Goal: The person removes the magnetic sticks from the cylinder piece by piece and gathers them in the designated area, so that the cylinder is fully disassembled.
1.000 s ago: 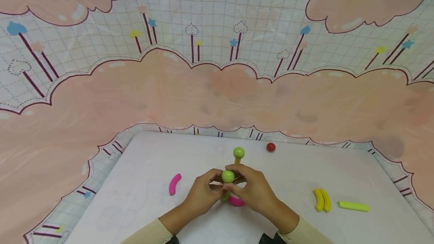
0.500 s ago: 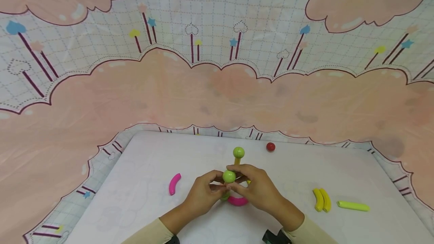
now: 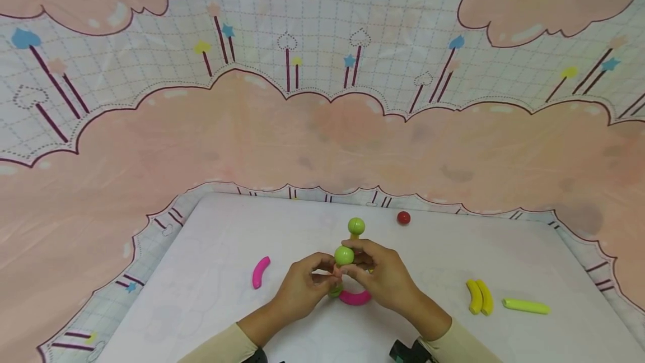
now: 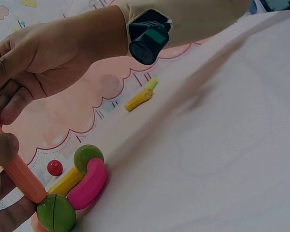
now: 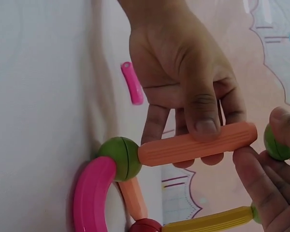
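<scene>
My left hand (image 3: pixel 302 287) pinches an orange ridged rod (image 5: pixel 198 142) near its middle, holding it upright. The rod's lower end meets a green ball (image 5: pixel 121 158) on the table. In my right hand (image 3: pixel 390 282) is another green ball (image 3: pixel 344 255), held between fingers and thumb just above the rod's top end. In the right wrist view a small gap separates that ball from the rod. A curved pink rod (image 4: pixel 88 184) joins the lower ball. A second orange rod (image 5: pixel 134 198), a red ball (image 5: pixel 146 225) and a yellow rod (image 5: pixel 208 220) belong to the same assembly.
Another green ball (image 3: pixel 356 226) tops a yellow rod behind my hands. On the white table (image 3: pixel 201 329) lie a loose pink curved rod (image 3: pixel 261 272) at left, a red ball (image 3: pixel 403 218) at the back, and two yellow curved rods (image 3: pixel 480 297) beside a light green rod (image 3: pixel 526 306) at right.
My right hand has lifted the green ball slightly up and to the right, showing more of the orange rod's top. My left hand stays nearly still.
</scene>
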Action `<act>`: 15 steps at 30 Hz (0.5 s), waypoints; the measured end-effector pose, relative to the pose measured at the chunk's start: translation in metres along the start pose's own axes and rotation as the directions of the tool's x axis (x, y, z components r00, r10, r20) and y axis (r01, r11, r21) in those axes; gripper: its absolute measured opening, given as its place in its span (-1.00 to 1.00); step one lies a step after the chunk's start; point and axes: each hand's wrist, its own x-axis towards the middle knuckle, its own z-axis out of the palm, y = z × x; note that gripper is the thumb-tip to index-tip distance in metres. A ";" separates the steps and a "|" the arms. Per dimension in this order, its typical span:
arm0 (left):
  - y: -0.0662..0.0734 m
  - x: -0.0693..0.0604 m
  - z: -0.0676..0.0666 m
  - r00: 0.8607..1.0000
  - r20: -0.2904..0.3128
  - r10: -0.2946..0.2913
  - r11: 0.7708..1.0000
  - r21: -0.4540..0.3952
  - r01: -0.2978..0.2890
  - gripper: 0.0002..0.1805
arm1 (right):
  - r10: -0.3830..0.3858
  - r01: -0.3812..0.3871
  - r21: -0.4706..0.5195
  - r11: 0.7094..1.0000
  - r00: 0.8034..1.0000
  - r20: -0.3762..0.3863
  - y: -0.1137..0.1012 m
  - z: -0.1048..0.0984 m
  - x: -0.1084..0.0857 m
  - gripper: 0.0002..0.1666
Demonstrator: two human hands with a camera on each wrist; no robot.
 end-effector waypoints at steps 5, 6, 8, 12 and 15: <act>-0.001 0.001 0.000 1.000 -0.001 0.003 1.000 -0.013 -0.003 -0.75 | 0.003 -0.004 -0.019 1.000 1.000 -0.009 0.001 -0.002 0.000 -0.42; -0.001 0.001 0.000 1.000 -0.001 -0.001 1.000 -0.013 0.001 -0.75 | 0.004 -0.005 -0.031 1.000 1.000 -0.014 0.001 -0.002 -0.001 -0.41; -0.001 0.000 0.001 1.000 0.002 -0.010 1.000 -0.017 0.010 -0.75 | 0.008 -0.009 -0.053 0.999 1.000 -0.028 0.002 -0.004 -0.001 -0.41; -0.001 0.000 0.000 0.999 0.009 -0.043 0.998 -0.034 0.044 -0.74 | 0.018 -0.021 -0.064 0.998 0.999 -0.050 0.005 -0.011 -0.003 -0.40; -0.001 -0.001 0.000 0.999 0.014 -0.050 0.998 -0.040 0.050 -0.71 | 0.025 -0.030 -0.075 0.997 0.997 -0.067 0.010 -0.018 -0.004 -0.38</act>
